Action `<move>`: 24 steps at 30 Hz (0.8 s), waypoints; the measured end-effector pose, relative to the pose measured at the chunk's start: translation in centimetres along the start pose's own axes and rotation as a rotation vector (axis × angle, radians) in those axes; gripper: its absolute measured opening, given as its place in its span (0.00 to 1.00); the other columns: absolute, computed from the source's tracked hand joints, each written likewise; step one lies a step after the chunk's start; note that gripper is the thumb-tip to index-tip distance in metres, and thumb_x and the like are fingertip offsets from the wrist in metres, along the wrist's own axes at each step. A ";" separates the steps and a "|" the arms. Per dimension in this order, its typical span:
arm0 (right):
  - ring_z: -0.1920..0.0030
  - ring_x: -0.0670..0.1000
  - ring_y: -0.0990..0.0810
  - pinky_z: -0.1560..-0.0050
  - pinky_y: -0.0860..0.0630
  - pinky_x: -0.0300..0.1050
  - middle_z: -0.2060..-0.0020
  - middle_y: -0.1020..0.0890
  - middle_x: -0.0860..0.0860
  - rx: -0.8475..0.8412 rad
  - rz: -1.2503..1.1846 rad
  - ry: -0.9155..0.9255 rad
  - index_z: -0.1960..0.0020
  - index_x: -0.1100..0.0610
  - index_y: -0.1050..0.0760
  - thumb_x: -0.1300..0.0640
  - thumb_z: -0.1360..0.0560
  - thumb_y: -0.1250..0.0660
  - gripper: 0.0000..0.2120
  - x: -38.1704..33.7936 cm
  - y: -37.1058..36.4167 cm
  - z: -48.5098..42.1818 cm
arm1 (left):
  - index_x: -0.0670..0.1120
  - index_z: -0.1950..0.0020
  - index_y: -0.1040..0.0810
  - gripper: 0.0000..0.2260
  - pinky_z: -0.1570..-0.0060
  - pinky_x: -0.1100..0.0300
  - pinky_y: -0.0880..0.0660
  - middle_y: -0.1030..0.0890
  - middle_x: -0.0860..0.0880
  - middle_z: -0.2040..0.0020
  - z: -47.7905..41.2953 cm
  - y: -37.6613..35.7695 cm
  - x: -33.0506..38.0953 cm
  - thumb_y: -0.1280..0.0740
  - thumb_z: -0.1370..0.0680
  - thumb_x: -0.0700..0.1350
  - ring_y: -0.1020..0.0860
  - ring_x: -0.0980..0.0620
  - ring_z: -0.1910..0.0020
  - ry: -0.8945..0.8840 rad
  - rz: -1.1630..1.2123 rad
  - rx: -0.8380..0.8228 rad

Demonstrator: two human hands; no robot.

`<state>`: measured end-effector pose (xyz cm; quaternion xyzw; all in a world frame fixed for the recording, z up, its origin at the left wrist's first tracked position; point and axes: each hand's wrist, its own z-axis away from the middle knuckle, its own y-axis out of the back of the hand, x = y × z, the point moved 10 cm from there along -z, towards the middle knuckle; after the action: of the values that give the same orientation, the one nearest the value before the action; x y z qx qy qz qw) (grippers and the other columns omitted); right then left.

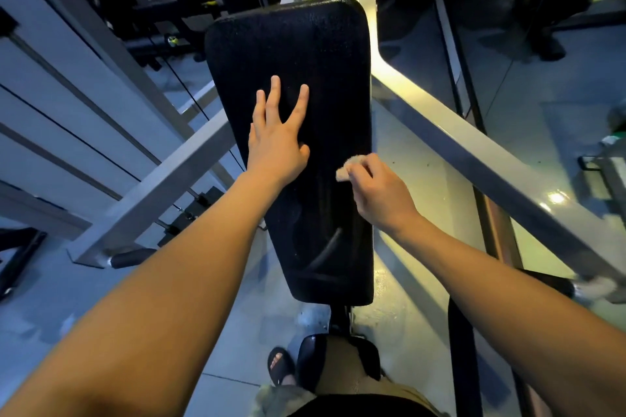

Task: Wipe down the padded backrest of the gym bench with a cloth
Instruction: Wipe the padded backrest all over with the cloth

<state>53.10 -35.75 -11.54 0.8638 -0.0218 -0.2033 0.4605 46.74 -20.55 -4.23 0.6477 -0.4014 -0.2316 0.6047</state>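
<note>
The black padded backrest (291, 54) of the gym bench runs away from me down the middle of the view. My left hand (276, 142) rests flat on its middle, fingers straight and spread. My right hand (376, 189) hovers at the pad's right edge, fingers curled round a small crumpled pale cloth (349, 167) that sticks out above the knuckles. Whether the cloth touches the pad is not clear.
Grey steel frame beams (474, 145) slope past the bench on the right, with another (162, 186) on the left. A cable and weight stack (200, 203) sit lower left. The bench seat (313, 352) and my sandalled foot (279, 366) are below. Dark machines stand behind.
</note>
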 end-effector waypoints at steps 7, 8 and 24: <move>0.49 0.61 0.20 0.53 0.20 0.56 0.46 0.22 0.59 0.368 -0.011 0.059 0.41 0.60 0.22 0.63 0.18 0.36 0.08 -0.7 9.1 -9.0 | 0.64 0.20 0.60 0.46 0.26 0.34 0.43 0.70 0.53 0.20 0.0 -0.2 0.1 0.30 0.23 0.45 0.65 0.43 0.20 0.008 0.002 0.016; 0.48 0.62 0.20 0.51 0.20 0.57 0.45 0.22 0.59 0.357 -0.005 0.050 0.39 0.60 0.22 0.64 0.19 0.35 0.09 -0.3 8.2 -8.9 | 0.64 0.20 0.60 0.46 0.26 0.35 0.42 0.69 0.52 0.20 0.0 -0.2 0.1 0.30 0.23 0.45 0.65 0.42 0.20 0.006 -0.002 0.019; 0.46 0.47 0.25 0.42 0.28 0.35 0.46 0.29 0.46 0.400 -0.401 -0.286 0.45 0.55 0.25 0.69 0.22 0.41 0.12 4.6 9.7 -6.2 | 0.59 0.19 0.62 0.48 0.27 0.34 0.39 0.71 0.49 0.21 0.1 -0.8 0.9 0.28 0.24 0.58 0.68 0.40 0.21 -0.007 0.002 0.052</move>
<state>61.08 -37.46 -2.19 0.8870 0.0447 -0.4010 0.2245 47.40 -21.35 -4.86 0.6619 -0.4100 -0.2229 0.5866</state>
